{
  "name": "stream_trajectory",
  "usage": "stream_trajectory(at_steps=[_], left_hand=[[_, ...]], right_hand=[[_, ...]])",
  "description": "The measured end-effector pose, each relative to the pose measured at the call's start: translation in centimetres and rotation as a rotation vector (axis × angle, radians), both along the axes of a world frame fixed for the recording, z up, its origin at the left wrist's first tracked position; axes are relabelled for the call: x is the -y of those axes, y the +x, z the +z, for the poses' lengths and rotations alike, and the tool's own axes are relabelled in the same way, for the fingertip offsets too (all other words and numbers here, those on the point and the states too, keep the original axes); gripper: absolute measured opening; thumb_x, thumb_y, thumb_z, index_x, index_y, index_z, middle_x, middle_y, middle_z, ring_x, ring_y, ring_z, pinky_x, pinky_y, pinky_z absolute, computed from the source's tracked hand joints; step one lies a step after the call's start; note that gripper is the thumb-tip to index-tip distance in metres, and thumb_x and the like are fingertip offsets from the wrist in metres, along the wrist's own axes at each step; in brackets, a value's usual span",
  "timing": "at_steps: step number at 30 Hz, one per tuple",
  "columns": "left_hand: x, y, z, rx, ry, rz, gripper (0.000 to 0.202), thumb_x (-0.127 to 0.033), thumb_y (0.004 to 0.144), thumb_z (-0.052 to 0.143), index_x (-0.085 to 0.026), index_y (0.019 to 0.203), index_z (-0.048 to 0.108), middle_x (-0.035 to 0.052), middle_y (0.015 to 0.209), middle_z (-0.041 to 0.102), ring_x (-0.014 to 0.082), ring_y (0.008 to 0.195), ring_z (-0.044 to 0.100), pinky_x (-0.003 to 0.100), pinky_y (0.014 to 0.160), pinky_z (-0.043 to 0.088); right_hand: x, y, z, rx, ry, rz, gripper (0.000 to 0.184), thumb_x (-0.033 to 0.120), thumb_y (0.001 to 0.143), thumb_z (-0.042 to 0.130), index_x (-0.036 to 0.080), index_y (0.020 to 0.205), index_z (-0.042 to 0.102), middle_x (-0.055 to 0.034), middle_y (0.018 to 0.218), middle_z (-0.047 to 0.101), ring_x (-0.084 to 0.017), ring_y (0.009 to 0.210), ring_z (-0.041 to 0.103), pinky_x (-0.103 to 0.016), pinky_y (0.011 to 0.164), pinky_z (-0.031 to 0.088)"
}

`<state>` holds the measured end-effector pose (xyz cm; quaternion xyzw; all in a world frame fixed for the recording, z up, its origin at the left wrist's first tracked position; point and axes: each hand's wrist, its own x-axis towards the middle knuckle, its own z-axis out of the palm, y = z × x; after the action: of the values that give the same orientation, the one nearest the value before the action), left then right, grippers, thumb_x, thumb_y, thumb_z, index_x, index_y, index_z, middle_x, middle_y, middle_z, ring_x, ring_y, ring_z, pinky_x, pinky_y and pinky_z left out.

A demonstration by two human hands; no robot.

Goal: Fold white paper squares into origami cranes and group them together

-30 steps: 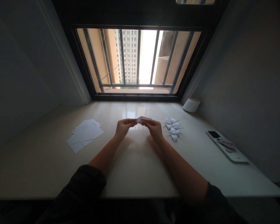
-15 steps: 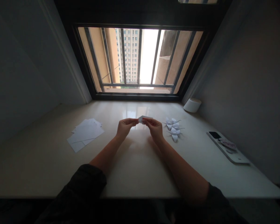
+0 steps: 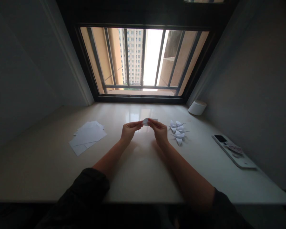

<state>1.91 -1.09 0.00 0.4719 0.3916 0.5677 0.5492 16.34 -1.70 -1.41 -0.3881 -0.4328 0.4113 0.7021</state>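
Note:
A small folded piece of white paper (image 3: 146, 121) is held up between my two hands, above the pale sill. My left hand (image 3: 130, 129) pinches its left side between thumb and fingers. On the other side, my right hand (image 3: 159, 128) grips it the same way, and part of the paper sticks out behind those fingers. Its exact folds are too small to make out. Just right of my right hand lie several folded paper cranes (image 3: 178, 129) in a cluster. Flat white paper sheets (image 3: 88, 136) lie in a loose pile to the left.
A white rounded object (image 3: 197, 108) stands at the back right by the wall. Nearer along the right edge lies a phone (image 3: 234, 152) with a round attachment on its back. Behind the pale sill (image 3: 138, 178) is a dark-framed window (image 3: 143, 99) with bars outside.
Both hands and the folded paper have shifted very slightly right in the view, along with the surroundings. The paper's angle between my fingers has changed a little; both hands still pinch it.

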Motion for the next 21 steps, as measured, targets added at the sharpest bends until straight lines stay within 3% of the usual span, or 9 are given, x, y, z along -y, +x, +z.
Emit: stream_trajectory(at_steps=[10,16,21], left_hand=[[0.0,0.0,0.1,-0.023,0.035,-0.009,0.031,-0.031,0.056,0.080,-0.017,0.084,0.074,0.0074,0.082,0.073,0.0184,0.076,0.064,0.033,0.076,0.049],[0.6,-0.1,0.9,-0.087,0.116,-0.018,0.054,-0.032,0.058,0.080,-0.018,0.108,0.065,0.0062,0.081,0.073,0.0199,0.076,0.067,0.033,0.075,0.050],[0.9,0.1,0.9,-0.083,0.114,-0.027,0.049,-0.033,0.058,0.080,-0.016,0.101,0.065,0.0070,0.080,0.073,0.0207,0.077,0.067,0.035,0.077,0.051]], right_hand=[[-0.2,0.2,-0.2,-0.024,-0.020,0.028,0.030,0.033,0.060,0.077,0.022,0.088,0.074,-0.0042,0.091,0.073,-0.022,0.087,0.065,-0.040,0.084,0.051],[0.0,0.0,0.2,0.020,-0.023,-0.027,0.031,0.035,0.060,0.076,0.021,0.088,0.074,-0.0048,0.092,0.073,-0.023,0.088,0.064,-0.039,0.080,0.051],[0.4,-0.1,0.5,0.046,-0.016,-0.020,0.029,0.034,0.061,0.076,0.022,0.087,0.074,-0.0043,0.090,0.073,-0.022,0.085,0.065,-0.036,0.077,0.051]])
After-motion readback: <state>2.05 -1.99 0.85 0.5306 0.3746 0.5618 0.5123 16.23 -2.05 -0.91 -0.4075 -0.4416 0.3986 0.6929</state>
